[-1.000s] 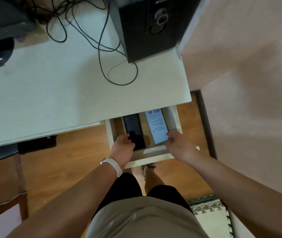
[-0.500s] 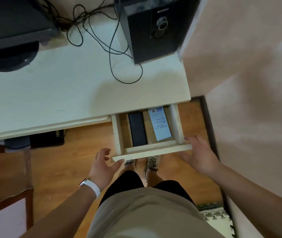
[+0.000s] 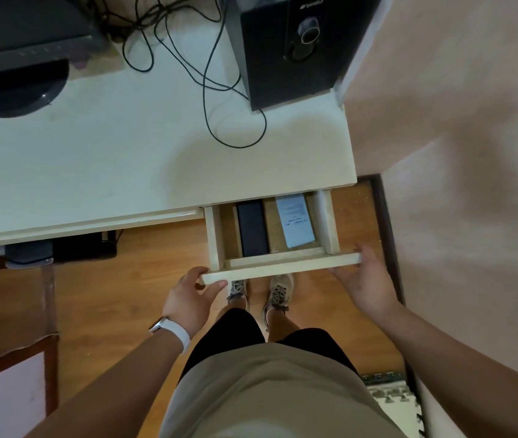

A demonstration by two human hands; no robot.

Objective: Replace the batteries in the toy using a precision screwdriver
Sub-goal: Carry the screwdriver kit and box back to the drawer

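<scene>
The drawer front (image 3: 283, 267) runs left to right, near of the counter (image 3: 125, 159). The left hand (image 3: 194, 289) curls round its left end and the right hand (image 3: 362, 279), fingers straight, touches its right end, so any slide would run near-far. Inside lie a black case (image 3: 251, 229) and a pale blue box (image 3: 295, 222); no toy or screwdriver shows.

Both bare forearms reach forward and down. The left hand (image 3: 189, 298) curls fingers and thumb around the left end of the drawer front (image 3: 283, 268); the right hand (image 3: 363, 279), fingers straight, touches its right end.
</scene>
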